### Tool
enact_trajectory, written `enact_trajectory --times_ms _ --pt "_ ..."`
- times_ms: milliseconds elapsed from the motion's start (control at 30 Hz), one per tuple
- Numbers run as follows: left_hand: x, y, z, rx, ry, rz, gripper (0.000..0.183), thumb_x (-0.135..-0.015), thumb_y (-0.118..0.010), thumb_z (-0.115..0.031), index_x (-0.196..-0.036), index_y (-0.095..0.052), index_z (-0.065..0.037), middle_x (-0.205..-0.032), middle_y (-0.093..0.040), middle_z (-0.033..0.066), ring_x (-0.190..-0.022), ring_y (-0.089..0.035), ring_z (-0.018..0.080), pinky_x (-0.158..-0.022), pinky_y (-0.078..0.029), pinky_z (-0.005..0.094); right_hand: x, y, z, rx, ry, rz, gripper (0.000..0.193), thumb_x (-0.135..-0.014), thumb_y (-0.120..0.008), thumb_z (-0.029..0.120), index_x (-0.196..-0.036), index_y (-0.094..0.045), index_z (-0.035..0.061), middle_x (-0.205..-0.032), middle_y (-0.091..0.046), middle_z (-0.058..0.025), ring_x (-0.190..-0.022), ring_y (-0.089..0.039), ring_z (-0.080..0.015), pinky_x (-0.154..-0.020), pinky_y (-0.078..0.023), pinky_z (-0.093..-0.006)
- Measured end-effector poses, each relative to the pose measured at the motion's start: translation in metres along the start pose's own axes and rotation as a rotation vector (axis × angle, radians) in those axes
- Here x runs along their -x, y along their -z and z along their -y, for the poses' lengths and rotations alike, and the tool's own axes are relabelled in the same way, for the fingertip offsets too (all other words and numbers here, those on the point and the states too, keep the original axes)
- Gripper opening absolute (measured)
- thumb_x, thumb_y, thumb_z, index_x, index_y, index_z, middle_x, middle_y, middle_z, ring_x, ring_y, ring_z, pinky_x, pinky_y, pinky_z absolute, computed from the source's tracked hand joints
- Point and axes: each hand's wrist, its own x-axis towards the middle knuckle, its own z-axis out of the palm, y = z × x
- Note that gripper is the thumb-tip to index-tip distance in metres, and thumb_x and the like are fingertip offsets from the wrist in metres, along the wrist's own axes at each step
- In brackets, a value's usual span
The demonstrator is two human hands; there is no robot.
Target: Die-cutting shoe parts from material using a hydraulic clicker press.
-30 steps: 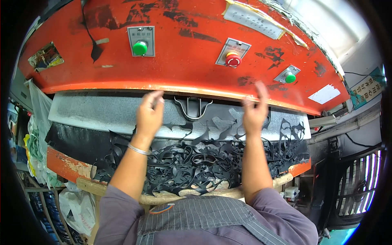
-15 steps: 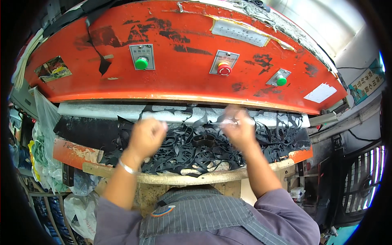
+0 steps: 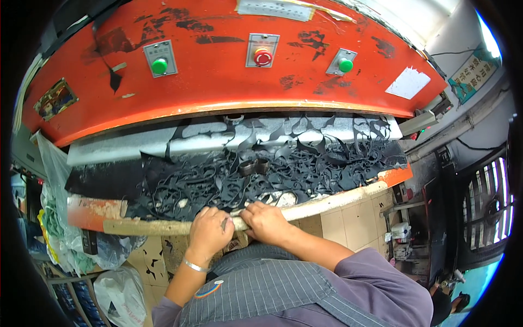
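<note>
Side by side at the front rail (image 3: 305,208) of a red press, my left hand (image 3: 211,231) and my right hand (image 3: 267,222) have their fingers curled in, almost touching. What their fingertips pinch, if anything, is too small and hidden to make out. A small dark mark or scrap shows by the left fingers. Just beyond them lies a tangled heap of black cut-out scraps (image 3: 210,180), thin and sheet-like. A dark metal cutting die (image 3: 254,167) with a curved outline stands upright among the scraps, apart from both hands.
The red press head (image 3: 207,82) spans the far side, carrying two green buttons (image 3: 159,66) and a red stop button (image 3: 262,57). Below it runs a white cutting board (image 3: 212,133). Plastic bags (image 3: 117,294) hang and lie at the left. Another person (image 3: 444,302) is at the lower right.
Both hands have come back from above the scraps to the front rail and drawn together. The die stays among the scraps. My view has shifted, so the press sits higher in it.
</note>
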Motion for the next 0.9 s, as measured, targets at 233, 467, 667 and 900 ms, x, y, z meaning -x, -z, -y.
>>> enact_trajectory --times_ms 233,467,667,900 --pt "-0.061 0.036 0.019 0.136 0.002 0.382 0.015 -0.078 -0.068 -0.020 -0.073 -0.071 -0.007 -0.063 -0.061 0.0096 -0.063 -0.061 0.0291 -0.059 -0.049 0.0406 -0.071 0.074 -0.040 -0.326 -0.064 0.542 0.040 -0.079 -0.071 0.035 -0.107 -0.065 0.0067 -0.094 -0.068 -0.0186 -0.089 -0.065 -0.0354 -0.078 -0.052 -0.0459" --pt "-0.203 -0.011 0.045 -0.033 -0.187 0.049 0.028 -0.080 -0.068 -0.022 -0.101 -0.064 -0.003 -0.101 -0.063 0.0137 -0.102 -0.057 0.0334 -0.089 -0.044 0.0426 -0.232 0.057 -0.149 0.217 -0.171 -0.084 0.086 -0.068 -0.076 0.035 -0.142 -0.039 0.0111 -0.140 -0.043 -0.0176 -0.129 -0.041 -0.0370 -0.098 -0.036 -0.0617" --pt "-0.212 -0.031 0.073 -0.149 -0.162 0.105 0.055 -0.080 -0.069 -0.028 -0.127 -0.055 -0.004 -0.131 -0.054 0.0133 -0.125 -0.046 0.0345 -0.108 -0.032 0.0479 -0.272 0.083 -0.188 -0.094 -0.192 0.167 0.091 -0.061 -0.077 0.044 -0.138 -0.046 0.0069 -0.131 -0.054 -0.0202 -0.124 -0.048 -0.0339 -0.100 -0.041 -0.0503" --pt "-0.203 -0.042 0.079 -0.132 -0.137 0.080 0.061 -0.079 -0.070 -0.027 -0.132 -0.051 -0.003 -0.134 -0.051 0.0145 -0.128 -0.041 0.0363 -0.110 -0.028 0.0493 -0.254 0.109 -0.219 -0.191 -0.787 -0.119 0.084 -0.076 -0.060 0.064 -0.131 -0.049 0.0026 -0.119 -0.061 -0.0248 -0.113 -0.058 -0.0386 -0.096 -0.045 -0.0439"
